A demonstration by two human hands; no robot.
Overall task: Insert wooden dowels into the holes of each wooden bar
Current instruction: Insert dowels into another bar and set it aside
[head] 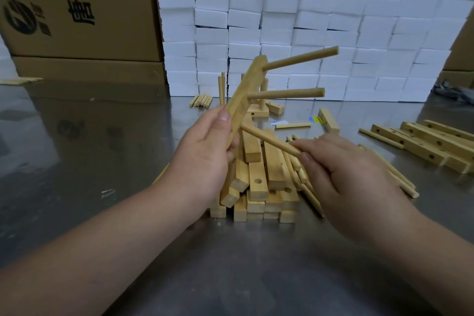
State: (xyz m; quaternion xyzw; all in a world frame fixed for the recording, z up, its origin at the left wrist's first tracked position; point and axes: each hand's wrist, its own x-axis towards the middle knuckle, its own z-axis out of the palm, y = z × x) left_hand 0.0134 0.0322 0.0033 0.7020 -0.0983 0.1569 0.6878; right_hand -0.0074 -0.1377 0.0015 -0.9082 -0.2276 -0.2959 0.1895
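The right hand [341, 172] is curled round a dowel [269, 139], which is pinched near its lower end between thumb and fingers. Its far tip is set against the bar just below the left thumb; whether it has entered a hole cannot be told. The left hand [205, 151] is wrapped round the lower part of a wooden bar [243, 92], which is held tilted above the table. An upper dowel [300, 58] and a middle dowel [287, 93] are seated in the bar and stick out to the right.

The third dowel is presented at a slant to the bar, not parallel with the two seated ones. If it is pushed like that, it is likely to jam or the rim of the hole may be chipped. The bar is gripped low only, so a hard push could twist it in the grasp. The left thumb lies just beside the entry point and could be struck if the tip slips.

Below the hands a pile of bars [256, 187] is loosely stacked and could be toppled by the bar's lower end. The loose dowels [400, 177] near the right hand could be rolled across the steel table [102, 161]. Drilled bars [423, 141] lie further right, with white foam blocks [333, 20] stacked behind
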